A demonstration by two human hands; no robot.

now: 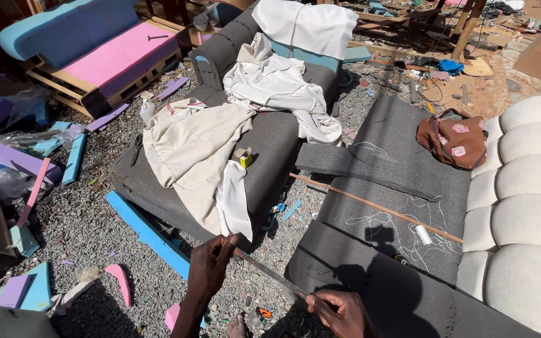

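- The left hand (211, 266) is sitting at about 7 o'clock in the view, its fingers drawn together and pinching the upper end of a long, thin, dark blade (270, 273).
- The right hand (340, 313) is sitting at about 5 o'clock, curled closed around the lower end of that same blade, fingers wrapping over it.
- The blade is running slantwise between the two hands, from 11 o'clock down to 4 o'clock, hanging over the gravel ground (89, 225) beside a grey foam slab (383, 288).
- A bare foot (238, 325) is showing at 6 o'clock, just below the blade.
- A thin wooden stick (377, 206) is lying across the grey foam slab, toward 2 o'clock from the hands, with loose white thread (402, 244) and a small white spool (423, 235) near it.
- A cream cloth (195, 156) is draping over a dark grey seat frame (270, 156) at 12 o'clock, with a small yellow box (243, 156) resting on it.
- A brown flowered bag (453, 141) is lying at 2 o'clock, touching a cream tufted cushion (527, 206) at 3 o'clock.
- A blue foam strip (148, 235) is lying on the gravel just beside the left hand, toward 10 o'clock.
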